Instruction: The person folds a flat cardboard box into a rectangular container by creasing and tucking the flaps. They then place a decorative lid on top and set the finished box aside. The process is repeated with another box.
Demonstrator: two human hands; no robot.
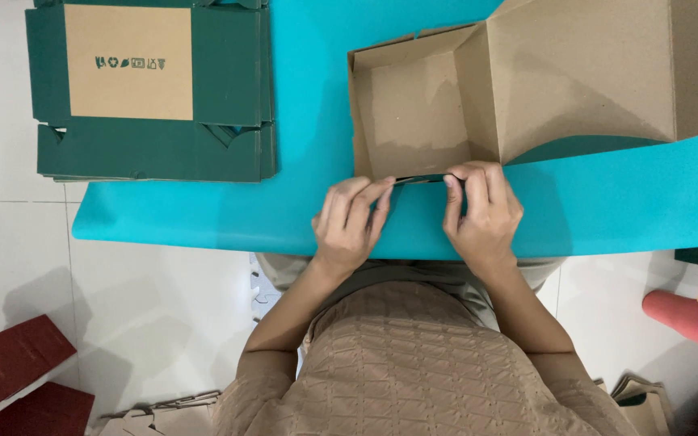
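on the turquoise desk (203, 210), straight ahead of you, sits a half-folded brown cardboard box (414, 113), its tray open upward and its big lid flap (583, 73) tilted up and away toward the far right. your left hand (349, 222) and right hand (482, 210) both sit at the box's near wall, and the fingers (365, 198) of each hand are pinched narrow on the thin dark-edged front flap (422, 179) that runs between them along that wall.

off to your far left lies a flat stack of dark green unfolded boxes (151, 89), the top one showing a brown panel; it hangs partly past the desk's left end and is well apart from your hands. bare desk lies between the stack and the box, and more runs to the right under the raised lid. the near desk edge passes just under your wrists, close to your body.

down on the white tiled floor (123, 282), dark red cardboard pieces (10, 371) lie at the lower left, brown folded cardboard (163, 412) sits beside your left elbow, and a red rounded object (688, 319) shows at the right.
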